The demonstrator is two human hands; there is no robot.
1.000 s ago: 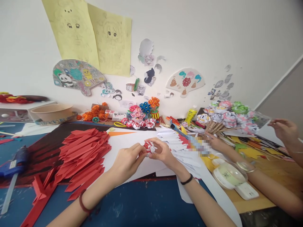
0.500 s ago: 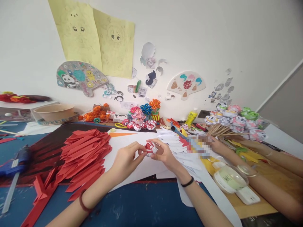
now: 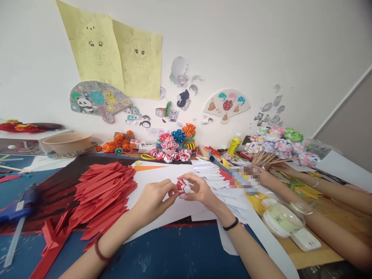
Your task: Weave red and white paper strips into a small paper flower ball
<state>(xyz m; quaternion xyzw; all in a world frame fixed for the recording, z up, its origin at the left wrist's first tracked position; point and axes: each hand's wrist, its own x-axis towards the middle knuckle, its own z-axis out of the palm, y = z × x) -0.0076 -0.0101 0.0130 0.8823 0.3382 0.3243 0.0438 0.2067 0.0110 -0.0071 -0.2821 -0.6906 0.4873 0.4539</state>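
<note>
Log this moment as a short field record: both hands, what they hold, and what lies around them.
left hand: pinches the paper flower from its left
right hand: grips the same flower from the right
under hands: white sheet
left of hands: red strips, glue gun
behind: row of flowers, bowl
right: another person's arm, tape, stick flowers

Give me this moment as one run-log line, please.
left hand: pinching paper flower | right hand: gripping same flower | nearby: red paper strips
</note>
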